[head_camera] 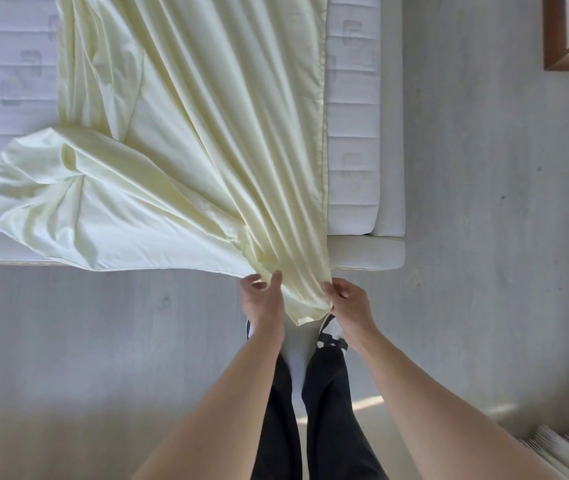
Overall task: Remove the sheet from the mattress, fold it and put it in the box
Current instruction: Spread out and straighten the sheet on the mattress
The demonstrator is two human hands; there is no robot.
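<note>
We gather the pale yellow cotton sheet point(179, 161) off the white quilted mattress point(352, 140): right hand point(352, 303) pinching its hem, left hand point(262, 299) clasping beside, to draw it clear.

**One head camera, looking steeply down**

I have only one view, from the camera on the person's head. It faces forward and almost straight down. The hands are near, low in the centre; the mattress point(352, 161) edge fills the top, the floor point(484, 202) the rest.
</note>
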